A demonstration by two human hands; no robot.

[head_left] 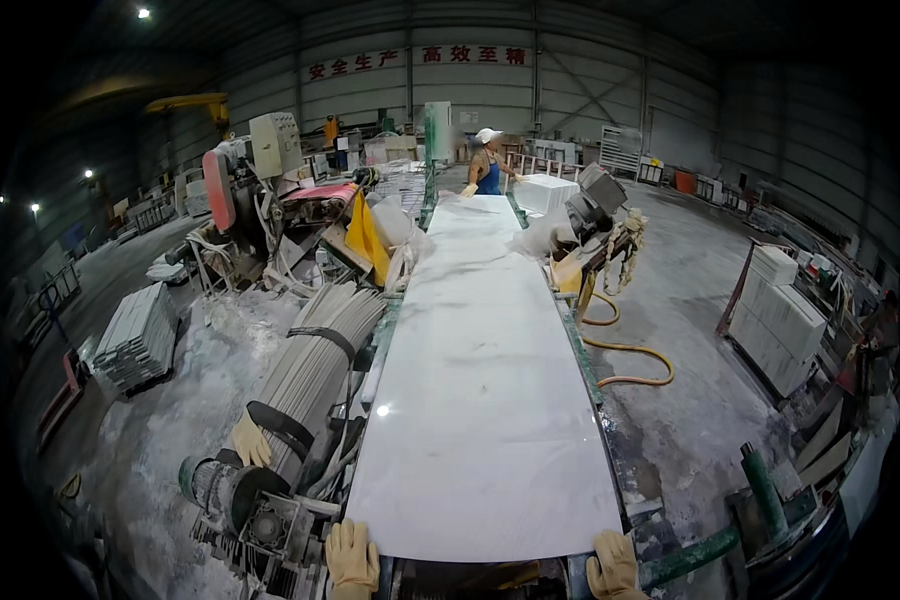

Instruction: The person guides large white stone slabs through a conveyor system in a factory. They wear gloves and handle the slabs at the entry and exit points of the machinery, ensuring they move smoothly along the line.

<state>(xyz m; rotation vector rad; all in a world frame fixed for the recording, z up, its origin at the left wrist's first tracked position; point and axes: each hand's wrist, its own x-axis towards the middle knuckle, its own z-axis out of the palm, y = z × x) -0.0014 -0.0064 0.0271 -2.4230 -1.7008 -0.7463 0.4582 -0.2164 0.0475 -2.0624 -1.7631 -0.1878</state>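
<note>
Pale strips are lying stacked at left, and white blocks are standing at right. A yellow hose is looping over the floor; red lettering is lining the back wall.

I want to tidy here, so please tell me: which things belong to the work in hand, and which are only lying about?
In the work:
slab
left hand and right hand, at its near corners
co-worker, at its far end

Probably just lying about:
loose glove
yellow hose
strip stack, far left
</note>
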